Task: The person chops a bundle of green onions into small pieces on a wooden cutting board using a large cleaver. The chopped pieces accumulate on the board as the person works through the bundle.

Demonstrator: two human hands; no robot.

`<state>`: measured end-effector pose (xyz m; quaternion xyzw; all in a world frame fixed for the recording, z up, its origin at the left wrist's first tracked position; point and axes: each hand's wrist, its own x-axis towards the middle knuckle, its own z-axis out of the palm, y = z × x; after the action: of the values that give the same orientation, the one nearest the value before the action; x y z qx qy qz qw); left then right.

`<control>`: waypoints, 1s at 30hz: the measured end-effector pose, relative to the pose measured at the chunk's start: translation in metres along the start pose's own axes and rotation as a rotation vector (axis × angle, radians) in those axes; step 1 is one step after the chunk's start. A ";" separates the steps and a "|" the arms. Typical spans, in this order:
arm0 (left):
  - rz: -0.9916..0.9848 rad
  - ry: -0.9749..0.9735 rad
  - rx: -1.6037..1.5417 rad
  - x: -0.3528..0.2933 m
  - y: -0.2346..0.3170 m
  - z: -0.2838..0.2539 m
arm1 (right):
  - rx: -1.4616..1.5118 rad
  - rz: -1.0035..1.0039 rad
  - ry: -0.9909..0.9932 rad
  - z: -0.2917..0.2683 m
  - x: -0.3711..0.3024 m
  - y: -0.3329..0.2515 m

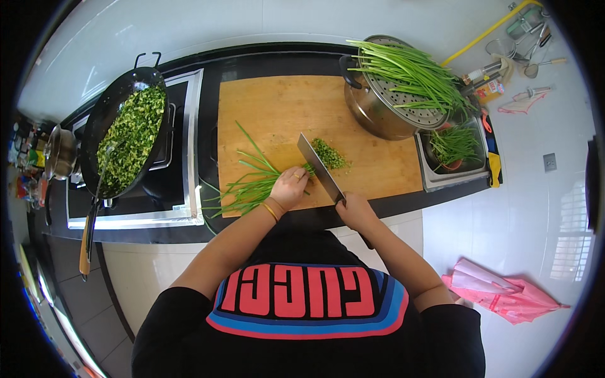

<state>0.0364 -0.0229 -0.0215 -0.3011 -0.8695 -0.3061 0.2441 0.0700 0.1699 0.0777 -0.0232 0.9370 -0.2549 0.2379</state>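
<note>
Long green stalks (255, 189) lie across the near left part of the cutting board (277, 101), their loose ends fanning past its left edge and their gathered ends under the left hand (290, 188). That hand is closed over them, fingers bent down, presumably to pin the bunch tight for the blade. The right hand (357, 211) is wrapped around the handle of a cleaver (319, 165) at the board's near edge, the blade slanting away over the board, just beside the left fingers (a tight spot, so the bent fingers likely matter for safety). Chopped green bits (329, 155) lie in a small heap on the board, across the blade from the whole stalks, which seems to separate cut from uncut. On the tabletop (210, 107), at the board's far right corner, stands a steel pot (368, 114) whose perforated top carries a sheaf of greens (406, 70), perhaps for easy reach. Right of the board, a sink basin (439, 182) holds another bundle (455, 145). Left of the board, on a hob (181, 94), sits a black wok (103, 108) with a chopped green mixture (133, 135), probably set apart to leave the board free.
</note>
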 end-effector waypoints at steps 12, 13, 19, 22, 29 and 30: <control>-0.015 0.000 -0.020 -0.001 0.000 0.001 | -0.019 0.018 0.026 0.016 0.009 -0.007; -0.010 0.002 -0.013 0.000 0.000 0.000 | -0.010 0.012 0.039 0.018 0.011 -0.008; -0.027 -0.040 0.005 -0.007 -0.004 0.008 | -0.024 -0.037 0.138 0.043 0.055 -0.010; -0.027 -0.050 0.002 -0.004 -0.004 0.005 | 0.019 0.009 0.100 0.032 0.056 -0.015; -0.047 0.005 0.001 -0.001 0.000 0.002 | 0.176 0.023 0.200 0.020 0.030 -0.012; -0.049 0.004 -0.005 -0.002 0.000 0.001 | 0.131 0.000 0.186 0.015 0.023 -0.011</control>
<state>0.0371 -0.0229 -0.0234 -0.2796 -0.8755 -0.3145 0.2375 0.0557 0.1492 0.0614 0.0161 0.9364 -0.3164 0.1508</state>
